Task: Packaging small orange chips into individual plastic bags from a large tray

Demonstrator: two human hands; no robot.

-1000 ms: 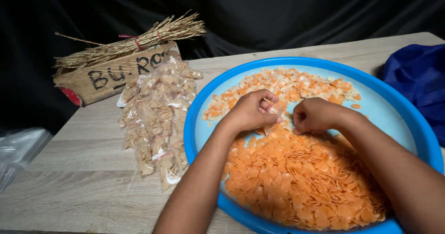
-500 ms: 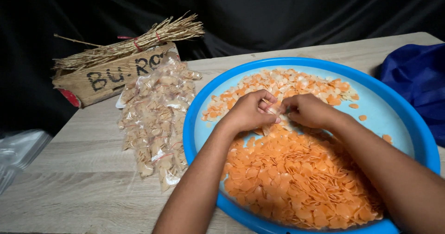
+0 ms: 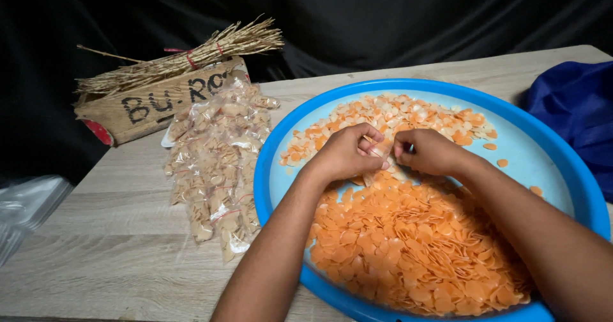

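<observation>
While both hands are meeting over the middle of the blue tray [image 3: 290, 188], the left hand [image 3: 345, 153] is curling shut around a small clear bag [image 3: 378, 159] that is just peeking out past its knuckles. At three o'clock from it, nearly touching, the right hand [image 3: 429, 151] is pinching its fingertips together at the bag's mouth, seemingly on a few chips, though what sits between them is too small to make out.

Chips are lying in two lots on the tray: a pale, mixed scatter [image 3: 389, 118] at twelve o'clock of the hands, and a thick heap of orange chips [image 3: 408, 245] at six o'clock, spreading toward the near rim.

By the look of it, the work is only partly along. A pile of filled packets [image 3: 214, 162] is sitting on the table [image 3: 108, 232] at nine o'clock of the tray, yet the heap is looking large. Beyond the packets, a straw bundle [image 3: 185, 57] is resting on a cardboard box [image 3: 143, 102], and blue cloth [image 3: 575, 114] is bunching at three o'clock.
</observation>
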